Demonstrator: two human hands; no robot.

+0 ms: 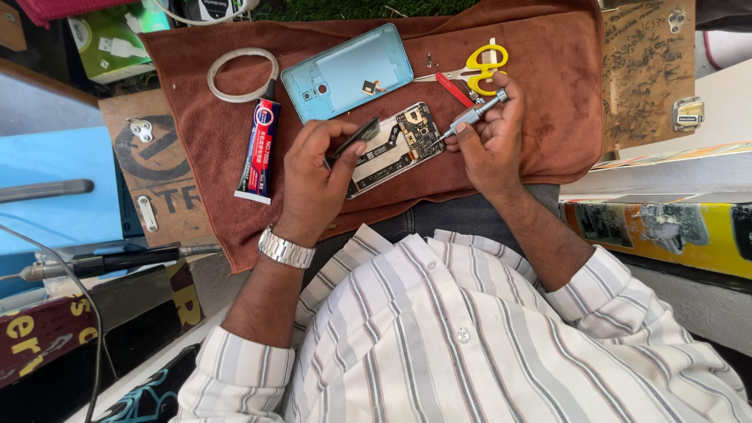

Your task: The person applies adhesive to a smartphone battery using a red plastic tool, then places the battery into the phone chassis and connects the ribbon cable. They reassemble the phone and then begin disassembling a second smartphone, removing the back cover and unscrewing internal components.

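Right hand [489,137] pinching screwdriver [471,116]; left hand [313,172] gripping phone [392,149].

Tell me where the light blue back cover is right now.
In the head view the light blue back cover lies on the brown towel, above the opened phone, between the tape roll and the yellow scissors.

Under my work lies a brown towel [548,94] spread over a worn wooden board [646,70]. To my left, a blue surface [47,157]; far edge, green matting [352,8]. Daylight is bright and even.
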